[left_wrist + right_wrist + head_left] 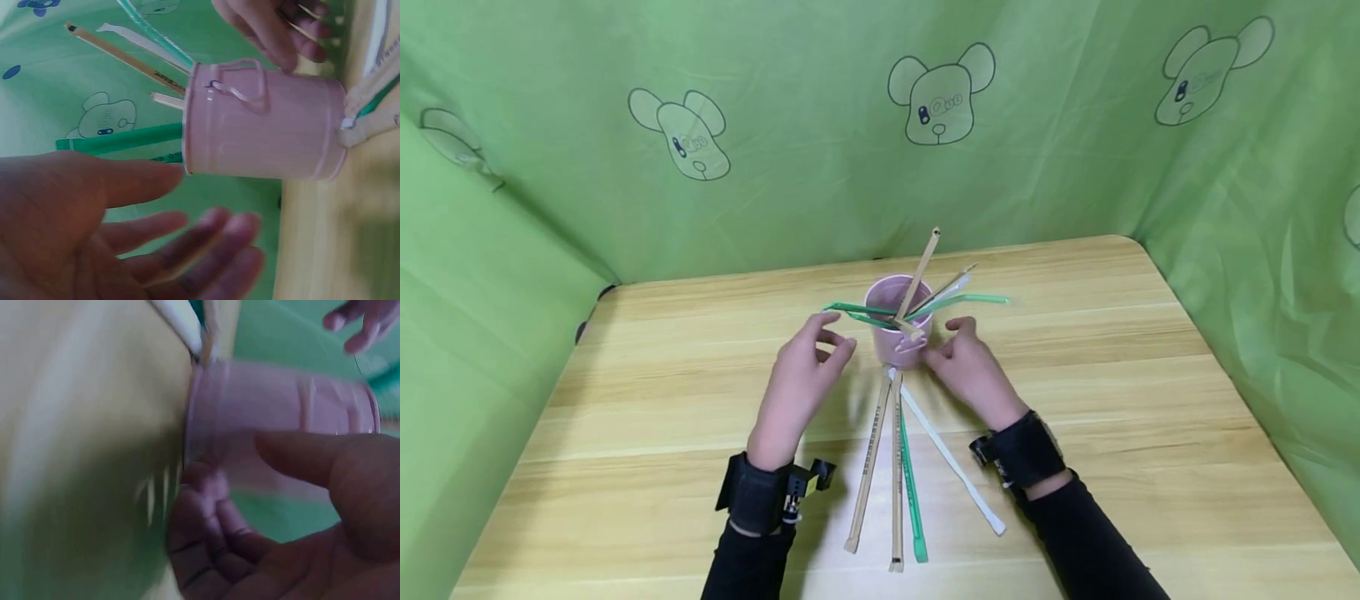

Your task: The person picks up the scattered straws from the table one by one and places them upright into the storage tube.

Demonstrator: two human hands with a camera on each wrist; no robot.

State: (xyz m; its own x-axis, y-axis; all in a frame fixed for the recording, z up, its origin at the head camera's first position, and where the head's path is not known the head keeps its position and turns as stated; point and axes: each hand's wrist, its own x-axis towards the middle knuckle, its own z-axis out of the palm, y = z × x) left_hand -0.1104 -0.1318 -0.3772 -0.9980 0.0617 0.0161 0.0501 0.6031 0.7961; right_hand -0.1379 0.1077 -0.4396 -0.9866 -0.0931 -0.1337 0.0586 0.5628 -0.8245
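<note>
A small pink metal bucket (891, 350) stands upright near the back of the table, its wire handle (253, 62) hanging on the near side. Out of it lean several paper-wrapped straws, among them a brown one (919, 271) and a green one (988, 298). My left hand (797, 375) hovers left of the bucket beside green straw ends, thumb and fingers apart and holding nothing. At the bucket's lower right side is my right hand (973, 371), its thumb before the wall and its fingers loosely bent near the base; whether it touches the bucket I cannot tell.
In front of the bucket, several wrapped straws fan out on the wooden table (662, 433): two brown ones, a green straw (912, 492) and a white straw (955, 467). Green cloth (820, 167) with bear-head drawings hangs around the table.
</note>
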